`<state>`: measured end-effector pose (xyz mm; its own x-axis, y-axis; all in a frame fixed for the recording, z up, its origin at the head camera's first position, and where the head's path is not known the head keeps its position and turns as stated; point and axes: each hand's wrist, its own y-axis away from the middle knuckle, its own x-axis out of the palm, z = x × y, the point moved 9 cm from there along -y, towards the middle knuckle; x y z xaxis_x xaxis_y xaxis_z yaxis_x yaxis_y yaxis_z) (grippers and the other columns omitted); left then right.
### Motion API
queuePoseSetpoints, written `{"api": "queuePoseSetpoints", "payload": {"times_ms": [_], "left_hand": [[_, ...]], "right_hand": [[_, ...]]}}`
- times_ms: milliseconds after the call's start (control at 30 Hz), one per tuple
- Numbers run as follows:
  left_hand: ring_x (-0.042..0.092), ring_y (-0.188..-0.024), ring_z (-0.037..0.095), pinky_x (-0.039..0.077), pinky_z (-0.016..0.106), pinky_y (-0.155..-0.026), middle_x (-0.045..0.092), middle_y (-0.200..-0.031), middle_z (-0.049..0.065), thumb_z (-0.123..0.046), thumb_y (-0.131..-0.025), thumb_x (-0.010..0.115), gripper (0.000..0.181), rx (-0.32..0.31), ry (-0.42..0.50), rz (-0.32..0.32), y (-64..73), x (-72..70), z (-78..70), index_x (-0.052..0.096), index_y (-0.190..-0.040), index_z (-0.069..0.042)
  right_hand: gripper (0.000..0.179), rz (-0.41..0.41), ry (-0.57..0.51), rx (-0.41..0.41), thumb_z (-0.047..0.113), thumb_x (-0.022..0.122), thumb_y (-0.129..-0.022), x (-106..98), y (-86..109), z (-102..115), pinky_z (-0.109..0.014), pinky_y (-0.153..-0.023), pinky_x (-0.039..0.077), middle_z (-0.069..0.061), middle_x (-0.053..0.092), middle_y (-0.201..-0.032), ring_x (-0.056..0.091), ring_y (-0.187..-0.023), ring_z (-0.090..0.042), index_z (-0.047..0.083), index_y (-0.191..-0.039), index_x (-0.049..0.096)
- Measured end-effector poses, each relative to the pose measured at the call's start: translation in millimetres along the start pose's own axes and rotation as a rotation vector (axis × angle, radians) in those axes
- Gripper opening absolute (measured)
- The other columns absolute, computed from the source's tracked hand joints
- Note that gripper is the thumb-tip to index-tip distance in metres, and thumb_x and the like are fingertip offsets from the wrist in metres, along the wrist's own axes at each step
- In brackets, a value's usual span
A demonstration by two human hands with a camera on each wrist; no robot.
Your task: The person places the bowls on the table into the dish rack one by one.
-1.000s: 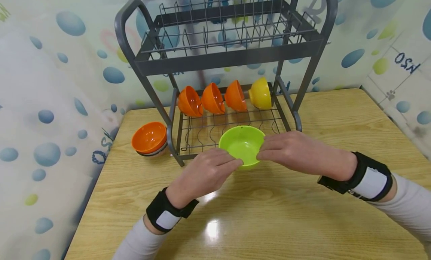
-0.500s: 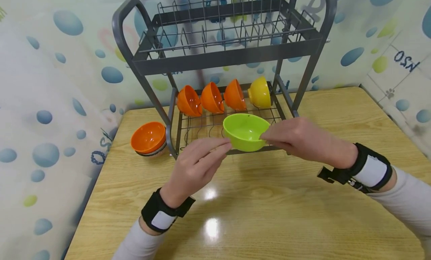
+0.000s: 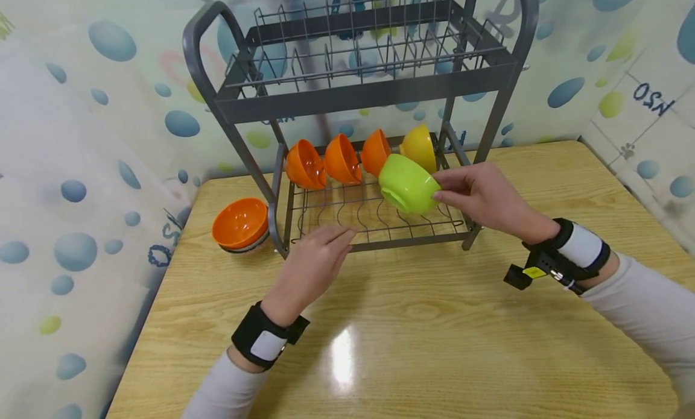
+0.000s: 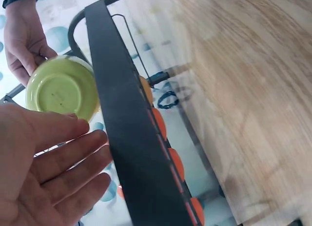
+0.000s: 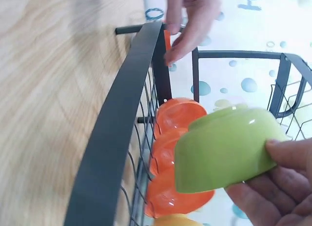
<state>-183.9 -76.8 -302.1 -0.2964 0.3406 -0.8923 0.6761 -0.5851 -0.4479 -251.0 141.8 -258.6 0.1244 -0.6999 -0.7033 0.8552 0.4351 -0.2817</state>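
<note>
A lime-green bowl hangs tilted over the rack's lower shelf, its base turned toward the front left. My right hand pinches its rim between thumb and fingers; the right wrist view shows the thumb on the outer wall of the green bowl. Free of the bowl, my left hand is held before the shelf's front bar, and in the left wrist view the fingers are loosely spread with nothing in them. Behind the green bowl, orange bowls and a yellow bowl stand on edge in a row.
The dark two-tier dish rack stands against the patterned wall, its wire upper tier overhanging the bowls. Left of it, an orange bowl sits stacked on another dish on the wooden table.
The green bowl has risen from near the table to over the lower shelf and tipped from upright onto its side. My left hand has let go of it; my right hand still holds it.
</note>
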Motion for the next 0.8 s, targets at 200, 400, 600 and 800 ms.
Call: {"api": "queuePoseSetpoints", "payload": {"times_ms": [200,400,600,800], "left_hand": [[0.066,-0.096,0.018,0.056,0.029,-0.081,0.071,-0.106,0.006,-0.003,-0.089,0.062,0.022,-0.033,-0.06,0.061,3.3,13.1,8.7,0.071,-0.109,-0.005],[0.068,-0.09,0.018,0.057,0.029,-0.075,0.073,-0.101,0.006,0.001,-0.089,0.061,0.025,-0.075,-0.079,0.147,6.3,22.3,14.5,0.073,-0.109,-0.008],[0.069,-0.084,0.018,0.057,0.028,-0.068,0.074,-0.097,0.005,0.002,-0.09,0.059,0.027,-0.088,-0.087,0.17,6.9,24.5,16.1,0.073,-0.109,-0.01],[0.069,-0.082,0.018,0.057,0.029,-0.066,0.074,-0.096,0.004,0.003,-0.09,0.057,0.029,-0.094,-0.091,0.174,6.6,25.4,16.7,0.073,-0.109,-0.01]], "right_hand": [[0.034,0.011,-0.064,0.17,0.016,0.064,-0.091,5.8,0.1,-18.9,-0.016,-0.07,0.051,-0.013,0.072,-0.107,0.069,-0.092,-0.019,0.006,-0.124,0.065],[0.041,0.017,-0.161,0.273,0.018,0.062,-0.093,9.4,3.8,-33.0,-0.02,-0.076,0.055,-0.015,0.069,-0.115,0.069,-0.097,-0.019,0.005,-0.131,0.058],[0.044,0.032,-0.224,0.337,0.019,0.06,-0.094,11.3,8.3,-41.0,-0.028,-0.079,0.057,-0.019,0.064,-0.124,0.067,-0.103,-0.022,0.002,-0.133,0.054],[0.042,0.044,-0.257,0.37,0.017,0.058,-0.095,13.4,10.8,-47.7,-0.028,-0.079,0.057,-0.021,0.062,-0.126,0.066,-0.102,-0.02,0.0,-0.133,0.053]]}}
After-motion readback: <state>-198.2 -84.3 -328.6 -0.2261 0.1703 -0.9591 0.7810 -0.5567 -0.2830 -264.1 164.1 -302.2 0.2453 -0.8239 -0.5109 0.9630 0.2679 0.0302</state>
